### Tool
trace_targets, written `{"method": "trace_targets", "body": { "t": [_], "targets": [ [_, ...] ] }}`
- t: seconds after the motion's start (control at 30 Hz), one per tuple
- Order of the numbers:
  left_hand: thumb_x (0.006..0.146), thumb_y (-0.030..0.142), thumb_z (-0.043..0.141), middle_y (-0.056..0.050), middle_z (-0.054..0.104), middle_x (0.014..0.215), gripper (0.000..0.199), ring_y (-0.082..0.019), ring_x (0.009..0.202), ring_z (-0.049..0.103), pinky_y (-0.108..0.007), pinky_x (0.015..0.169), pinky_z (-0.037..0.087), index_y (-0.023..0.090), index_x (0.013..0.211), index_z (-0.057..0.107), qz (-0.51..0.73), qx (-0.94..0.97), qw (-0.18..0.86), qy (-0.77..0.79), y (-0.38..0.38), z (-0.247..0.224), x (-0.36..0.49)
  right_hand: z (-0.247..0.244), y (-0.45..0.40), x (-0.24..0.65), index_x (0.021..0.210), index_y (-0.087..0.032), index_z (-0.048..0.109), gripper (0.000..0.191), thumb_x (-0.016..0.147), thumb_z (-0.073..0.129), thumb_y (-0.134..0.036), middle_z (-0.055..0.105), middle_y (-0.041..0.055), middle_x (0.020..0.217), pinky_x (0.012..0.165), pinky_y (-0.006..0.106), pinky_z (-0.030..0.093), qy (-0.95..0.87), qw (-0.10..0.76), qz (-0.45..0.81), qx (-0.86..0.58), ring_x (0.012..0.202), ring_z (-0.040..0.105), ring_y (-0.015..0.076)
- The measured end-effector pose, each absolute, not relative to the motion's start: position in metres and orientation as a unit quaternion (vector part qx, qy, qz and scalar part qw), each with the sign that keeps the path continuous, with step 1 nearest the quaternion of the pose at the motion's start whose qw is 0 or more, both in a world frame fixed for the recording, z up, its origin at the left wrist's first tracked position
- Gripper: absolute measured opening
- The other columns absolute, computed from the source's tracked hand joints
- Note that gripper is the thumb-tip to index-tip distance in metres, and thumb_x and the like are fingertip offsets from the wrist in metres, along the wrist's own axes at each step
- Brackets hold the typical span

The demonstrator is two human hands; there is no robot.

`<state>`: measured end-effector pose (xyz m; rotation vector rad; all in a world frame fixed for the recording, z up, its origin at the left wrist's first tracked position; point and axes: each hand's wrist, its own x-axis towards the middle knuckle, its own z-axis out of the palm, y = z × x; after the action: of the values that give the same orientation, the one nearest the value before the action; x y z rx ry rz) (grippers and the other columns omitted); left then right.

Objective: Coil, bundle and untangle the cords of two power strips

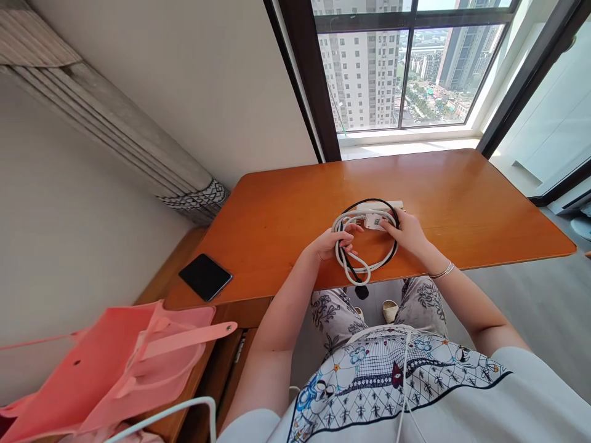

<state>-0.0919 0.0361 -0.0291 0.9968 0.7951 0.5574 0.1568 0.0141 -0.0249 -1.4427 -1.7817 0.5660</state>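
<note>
A coil of white and black cable (367, 268) is held up over the front edge of the wooden table. My left hand (335, 241) is closed around the coil's left side, with its fingertips showing inside the loop. On the right side, my right hand (407, 230) grips the coil, its thumb and fingers close to a small white block (373, 221) with a printed label. A black plug (361, 292) dangles below the coil, past the table edge. Behind the loops lies a long white piece (392, 204), partly hidden, so its kind is unclear.
On the wooden table (286, 203), a dark tablet or phone (205, 277) lies near the left corner. A pink bag (152, 351) with straps stands at the lower left. The window (406, 80) is behind the table, and a tied curtain (138, 141) hangs left.
</note>
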Motion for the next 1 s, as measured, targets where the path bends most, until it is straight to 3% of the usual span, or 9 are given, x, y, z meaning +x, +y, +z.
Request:
{"method": "trace_targets", "body": {
  "t": [0.07,0.17,0.27,0.37,0.5,0.67,0.83,0.93,1.0],
  "targets": [
    [0.064,0.019,0.070,0.011,0.043,0.044,0.034,-0.012,0.049,0.055,-0.038,0.073,0.061,0.017,0.097,0.067,0.260,0.468,0.756,0.376,0.037,-0.026,-0.093,-0.018,0.023,0.157,0.112,-0.019,0.066,0.031,0.089,0.061,-0.039,0.075,0.0106,0.099,0.088,0.041,0.051,-0.723,0.311,0.143,-0.600,0.095,0.068,0.0288],
    [0.062,0.016,0.067,0.009,0.045,0.045,0.028,-0.013,0.051,0.059,-0.039,0.074,0.062,0.017,0.090,0.067,0.256,0.479,0.735,0.406,0.038,-0.022,-0.093,-0.011,0.038,0.160,0.140,-0.012,0.055,0.061,0.085,0.066,-0.036,0.068,0.0194,0.128,0.107,0.048,0.044,-0.751,0.245,0.078,-0.608,0.127,0.058,0.0359],
    [0.061,0.013,0.064,0.009,0.045,0.046,0.024,-0.014,0.051,0.062,-0.039,0.073,0.063,0.017,0.085,0.064,0.255,0.484,0.717,0.432,0.040,-0.020,-0.094,-0.005,0.054,0.160,0.160,-0.013,0.031,0.101,0.077,0.077,-0.048,0.035,0.0227,0.164,0.122,0.059,0.025,-0.786,0.153,0.086,-0.593,0.153,0.027,0.0424],
    [0.062,0.013,0.064,0.009,0.045,0.046,0.024,-0.015,0.051,0.063,-0.037,0.071,0.063,0.016,0.087,0.063,0.267,0.479,0.705,0.450,0.041,-0.020,-0.095,0.004,0.068,0.155,0.165,-0.018,0.018,0.123,0.069,0.082,-0.060,0.016,0.0217,0.171,0.123,0.067,0.010,-0.812,0.060,0.122,-0.568,0.158,0.010,0.0467],
    [0.068,0.015,0.066,0.010,0.047,0.049,0.032,-0.017,0.054,0.068,-0.032,0.066,0.062,0.014,0.100,0.063,0.291,0.467,0.688,0.472,0.041,-0.021,-0.097,0.010,0.081,0.148,0.164,-0.020,0.022,0.119,0.069,0.082,-0.061,0.030,0.0231,0.166,0.123,0.068,0.011,-0.821,0.000,0.144,-0.553,0.155,0.024,0.0439],
    [0.068,0.010,0.072,0.005,0.061,0.064,0.040,-0.017,0.055,0.071,-0.028,0.059,0.060,0.015,0.106,0.060,0.331,0.434,0.674,0.497,0.039,-0.024,-0.105,0.004,0.082,0.145,0.152,-0.016,0.045,0.102,0.070,0.082,-0.064,0.054,0.0228,0.146,0.116,0.056,0.034,-0.817,0.004,0.119,-0.564,0.135,0.052,0.0395],
    [0.067,0.011,0.080,-0.003,0.073,0.076,0.046,-0.022,0.067,0.076,-0.027,0.060,0.060,0.015,0.107,0.059,0.336,0.411,0.683,0.502,0.031,-0.026,-0.111,-0.003,0.083,0.146,0.145,-0.019,0.051,0.094,0.068,0.083,-0.064,0.058,0.0204,0.138,0.109,0.053,0.041,-0.810,0.023,0.104,-0.576,0.130,0.055,0.0395],
    [0.068,0.013,0.081,-0.008,0.076,0.081,0.042,-0.024,0.072,0.077,-0.029,0.062,0.061,0.013,0.105,0.059,0.362,0.401,0.684,0.491,0.024,-0.027,-0.107,-0.004,0.081,0.146,0.148,-0.019,0.049,0.098,0.067,0.085,-0.062,0.056,0.0214,0.140,0.112,0.057,0.036,-0.808,0.038,0.098,-0.579,0.132,0.053,0.0408],
    [0.070,0.014,0.078,-0.007,0.075,0.077,0.037,-0.024,0.073,0.077,-0.029,0.061,0.061,0.013,0.102,0.059,0.396,0.388,0.677,0.484,0.020,-0.027,-0.101,-0.003,0.071,0.143,0.151,-0.018,0.046,0.098,0.070,0.086,-0.055,0.052,0.0227,0.147,0.116,0.061,0.029,-0.816,0.092,0.078,-0.566,0.139,0.045,0.0420]
  ]
}}
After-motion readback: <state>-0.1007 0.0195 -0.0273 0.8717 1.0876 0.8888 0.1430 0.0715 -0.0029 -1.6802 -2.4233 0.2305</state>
